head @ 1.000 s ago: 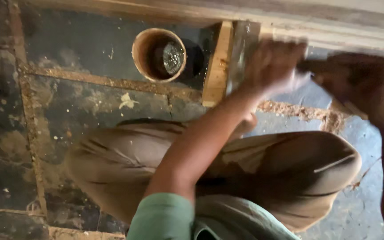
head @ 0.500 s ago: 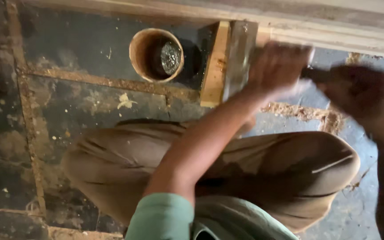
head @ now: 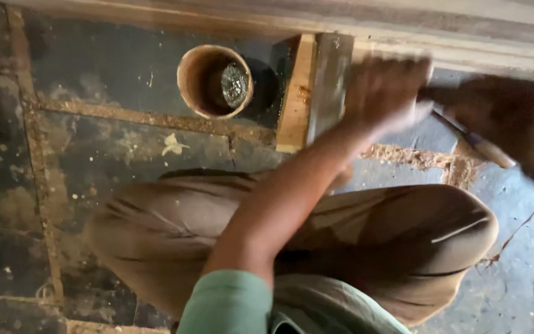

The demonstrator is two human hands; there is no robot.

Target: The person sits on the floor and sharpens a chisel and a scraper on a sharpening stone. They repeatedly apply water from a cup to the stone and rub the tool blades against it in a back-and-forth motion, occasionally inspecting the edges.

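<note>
The left hand is blurred, fingers curled, just right of a grey block set in a wooden holder; whether it grips anything cannot be told. The right hand is closed around a wooden-handled tool just beside it. A round wooden cup stands on the floor, well left of both hands.

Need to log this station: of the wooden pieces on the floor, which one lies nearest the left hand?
The short light wood block, lying flat beside the grey slab, just left of the left hand. The long board runs along the top edge.
</note>
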